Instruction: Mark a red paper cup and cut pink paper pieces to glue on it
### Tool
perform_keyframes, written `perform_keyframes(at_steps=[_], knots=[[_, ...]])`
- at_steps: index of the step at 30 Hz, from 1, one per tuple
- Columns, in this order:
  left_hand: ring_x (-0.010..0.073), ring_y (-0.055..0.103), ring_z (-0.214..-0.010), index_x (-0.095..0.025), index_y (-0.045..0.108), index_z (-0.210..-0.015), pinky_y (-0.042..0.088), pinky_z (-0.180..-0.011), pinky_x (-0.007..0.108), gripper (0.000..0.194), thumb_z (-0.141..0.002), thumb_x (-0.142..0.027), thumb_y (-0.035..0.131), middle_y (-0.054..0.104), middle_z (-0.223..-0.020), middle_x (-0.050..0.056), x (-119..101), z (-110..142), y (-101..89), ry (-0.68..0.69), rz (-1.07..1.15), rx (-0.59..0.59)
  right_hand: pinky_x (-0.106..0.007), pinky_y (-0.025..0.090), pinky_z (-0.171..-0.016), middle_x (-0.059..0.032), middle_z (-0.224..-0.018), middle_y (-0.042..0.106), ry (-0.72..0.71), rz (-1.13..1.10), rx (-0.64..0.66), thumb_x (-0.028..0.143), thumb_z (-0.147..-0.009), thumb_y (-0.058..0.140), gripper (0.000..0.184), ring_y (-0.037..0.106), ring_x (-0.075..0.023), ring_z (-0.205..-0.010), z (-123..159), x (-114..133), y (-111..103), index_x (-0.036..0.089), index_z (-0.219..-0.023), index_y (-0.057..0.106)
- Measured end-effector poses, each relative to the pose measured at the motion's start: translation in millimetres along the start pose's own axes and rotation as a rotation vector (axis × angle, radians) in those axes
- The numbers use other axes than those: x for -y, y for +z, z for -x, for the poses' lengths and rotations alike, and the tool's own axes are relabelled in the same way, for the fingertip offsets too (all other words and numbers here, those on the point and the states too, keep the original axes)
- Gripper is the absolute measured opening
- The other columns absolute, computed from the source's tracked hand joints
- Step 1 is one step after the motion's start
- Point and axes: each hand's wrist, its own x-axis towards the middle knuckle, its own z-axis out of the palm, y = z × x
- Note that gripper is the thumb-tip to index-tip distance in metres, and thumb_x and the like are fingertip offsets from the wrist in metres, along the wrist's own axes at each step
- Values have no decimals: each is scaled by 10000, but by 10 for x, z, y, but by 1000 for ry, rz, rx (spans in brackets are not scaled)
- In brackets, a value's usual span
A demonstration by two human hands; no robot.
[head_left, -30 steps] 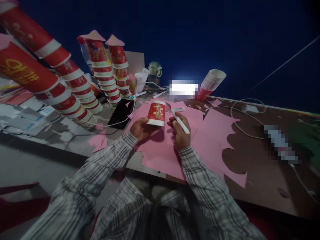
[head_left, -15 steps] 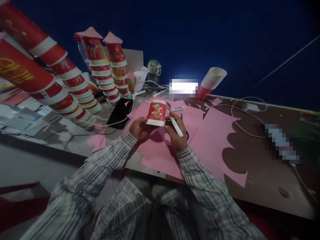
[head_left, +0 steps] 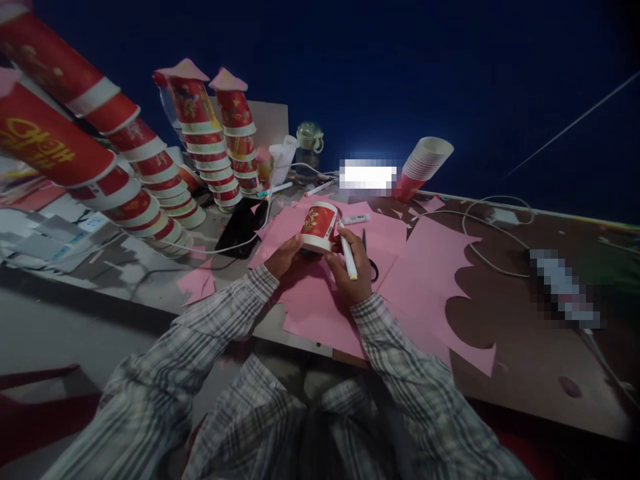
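Note:
Between my hands is a red paper cup (head_left: 319,224) with a gold and white print, its white rim facing down toward me. My left hand (head_left: 286,256) is closed on the cup's left side. With its fingertips at the cup's right side, my right hand (head_left: 354,270) also grips a white marker (head_left: 348,250) with a yellow end. Below lie pink paper sheets (head_left: 325,320). Partly hidden beside my right hand are black-handled scissors (head_left: 373,268). A white marker cap or short pen (head_left: 356,218) rests on the paper behind the cup.
Tall towers of red cups (head_left: 200,140) with pink paper cones stand at the left. A black phone (head_left: 243,227) lies before them under a white cable. Further back are a water bottle (head_left: 309,150) and a tilted cup stack (head_left: 425,163). Cut pink paper (head_left: 435,260) spreads right.
The cup has turned in my hands, so the dragon print has shifted left and small print shows at the right. It has moved slightly right. The marker has tilted more upright.

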Motion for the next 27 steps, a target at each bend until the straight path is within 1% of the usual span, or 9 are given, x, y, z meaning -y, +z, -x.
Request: perform_keyframes(at_steps=[3,6,9,14,17,19,23,25,27], knots=[[210,647,-910,-119,666,-1059,518,-818,335,471,-755,-470,749,701,-1013,109,-13,-11,-19,41,-6,-54,-436,565,-834,-77,-1097,630,7,-45,-58,323,-870,616,394,641,-209,-919,-23,44,-40,256,-1255,566],[181,629,-848,-131,670,-985,507,-750,306,446,-710,-464,778,692,-946,77,-37,-19,9,93,-14,-114,-369,551,-740,-37,-919,655,71,-178,-119,343,-909,573,283,633,-166,-782,-43,111,-85,235,-1168,606],[167,615,-854,-144,668,-957,491,-748,292,422,-695,-454,781,680,-933,56,-54,-15,38,120,-68,-116,-294,498,-619,12,-706,624,158,-352,-73,374,-922,569,222,582,-126,-629,-40,158,-92,212,-1054,643],[144,590,-781,-152,650,-906,471,-721,284,352,-696,-411,763,652,-848,23,-64,-15,31,138,-123,-114,-237,404,-502,42,-582,565,178,-443,13,397,-914,581,221,501,-96,-524,-27,174,-36,194,-941,663],[160,602,-804,-146,646,-939,476,-740,297,378,-681,-396,763,670,-888,44,-75,-13,29,114,-120,-128,-231,406,-485,46,-573,558,201,-399,-41,432,-908,578,248,495,-93,-511,-52,148,-29,196,-925,652],[160,604,-795,-135,651,-951,471,-737,291,386,-685,-391,761,675,-887,53,-85,-2,40,102,-123,-97,-227,423,-487,47,-592,570,222,-378,-114,444,-910,572,251,503,-91,-514,-77,110,-42,205,-942,640],[172,626,-862,-134,659,-1036,482,-792,296,404,-707,-351,747,691,-965,65,-86,18,65,62,-36,-85,-258,536,-620,22,-764,659,232,-398,-253,455,-927,549,285,623,-104,-652,-113,5,-56,240,-1108,602],[184,634,-891,-138,661,-1048,491,-817,311,408,-706,-346,742,697,-988,69,-73,18,65,55,8,-100,-292,570,-677,-2,-870,694,270,-379,-263,484,-933,529,359,669,-122,-728,-110,-49,-43,250,-1203,566],[203,643,-918,-141,662,-1068,497,-840,331,419,-716,-356,733,704,-1000,77,-59,19,61,60,7,-82,-320,585,-699,-26,-925,706,306,-331,-222,497,-925,536,401,691,-144,-773,-95,-93,-21,238,-1231,559]])
